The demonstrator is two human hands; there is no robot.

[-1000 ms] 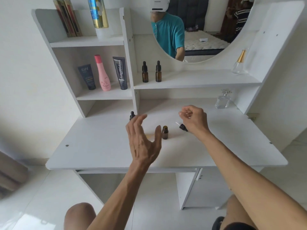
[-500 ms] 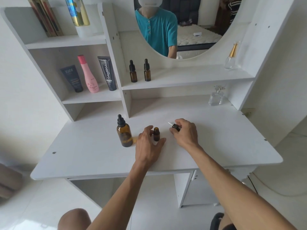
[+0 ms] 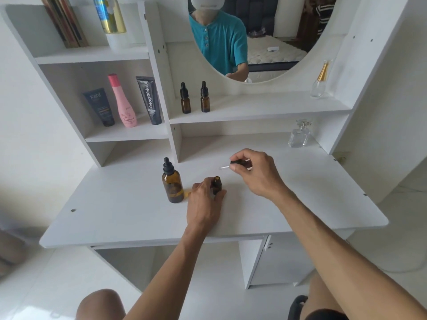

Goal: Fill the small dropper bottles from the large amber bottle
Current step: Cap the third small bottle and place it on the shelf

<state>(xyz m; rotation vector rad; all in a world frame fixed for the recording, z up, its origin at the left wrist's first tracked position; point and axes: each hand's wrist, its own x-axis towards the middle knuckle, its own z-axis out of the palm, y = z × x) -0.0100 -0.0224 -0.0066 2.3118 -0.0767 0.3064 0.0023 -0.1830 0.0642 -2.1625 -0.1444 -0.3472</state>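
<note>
Two hands work mid-tabletop: left hand grasps the uncapped small dropper bottle; right hand pinches its dropper cap. Large amber bottle stands capped just left.

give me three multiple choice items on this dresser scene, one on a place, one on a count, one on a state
1. Where does the large amber bottle stand?
A. on the desk top, to the left of the left hand
B. on the mirror shelf
C. beside the pink bottle

2. How many small dropper bottles stand on the shelf under the mirror?
A. one
B. two
C. four

3. What state is the small bottle in the left hand's grip?
A. capped
B. lying on its side
C. upright with its mouth open

Answers:
1 A, it stands on the desk top, left of that hand.
2 B, a pair stands side by side there.
3 C, its dropper cap is off, held by the right hand.
</note>
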